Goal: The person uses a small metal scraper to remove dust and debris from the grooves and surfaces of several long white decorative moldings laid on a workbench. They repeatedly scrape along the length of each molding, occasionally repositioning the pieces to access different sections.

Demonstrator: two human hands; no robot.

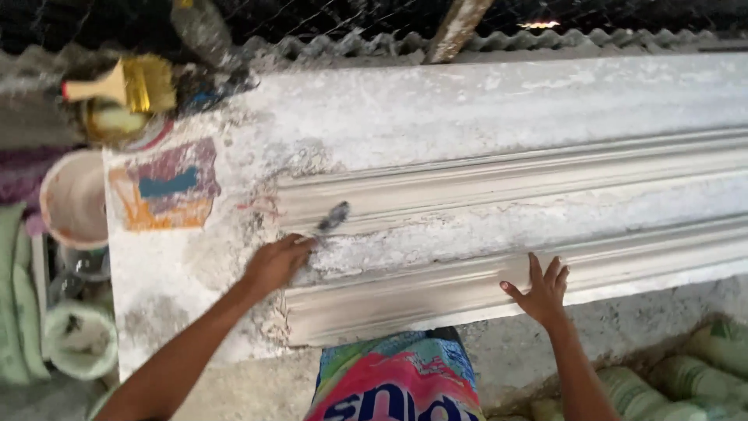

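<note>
Head view — plaster cornice moulding (506, 226) on worktop (156, 312).
Left hand (274, 263) closed around small brush (333, 216), working the groove; right hand (541, 292) open, flat — steadying the edge.

A plaster-casting workshop: long moulded cornice (506, 226) on a dusty workbench (179, 288), paintbrush (125, 86) nearby.

- The small tool (333, 216) at centre is motion-blurred; its handle is hidden inside the left hand (276, 262).
- The long plaster moulding (545, 226) is cut off by the right edge.
- Sacks (693, 374), lower right, are cropped.
</note>
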